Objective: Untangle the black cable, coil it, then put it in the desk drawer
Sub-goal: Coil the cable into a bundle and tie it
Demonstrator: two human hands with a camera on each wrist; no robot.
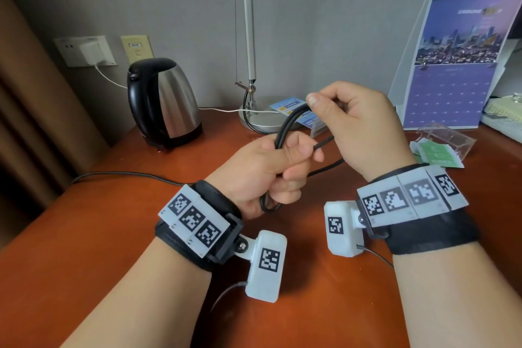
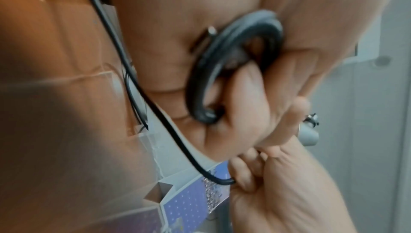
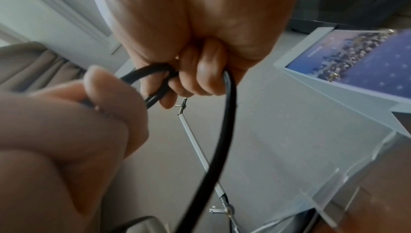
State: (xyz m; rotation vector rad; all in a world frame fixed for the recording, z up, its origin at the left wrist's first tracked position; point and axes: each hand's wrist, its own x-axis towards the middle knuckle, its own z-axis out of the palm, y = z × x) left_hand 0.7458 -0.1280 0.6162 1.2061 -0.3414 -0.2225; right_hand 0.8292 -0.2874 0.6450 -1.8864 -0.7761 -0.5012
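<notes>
The black cable (image 1: 288, 124) is looped between both hands above the wooden desk (image 1: 113, 234). My left hand (image 1: 271, 167) grips a bundle of loops in its fist; in the left wrist view the coil (image 2: 206, 71) bulges out of the curled fingers (image 2: 251, 106). My right hand (image 1: 353, 121) pinches the top of the loops between thumb and fingers, and in the right wrist view a strand of the cable (image 3: 224, 131) hangs down from its curled fingers (image 3: 200, 75). A loose length of it (image 1: 327, 167) trails down between the hands. No drawer is in view.
A steel kettle (image 1: 166, 102) stands at the back left, with its dark cord (image 1: 124, 175) running off the desk's left edge. A lamp base (image 1: 260, 118) and pole sit behind the hands. A calendar stand (image 1: 463, 65) and a clear acrylic box (image 1: 446, 141) are at the right.
</notes>
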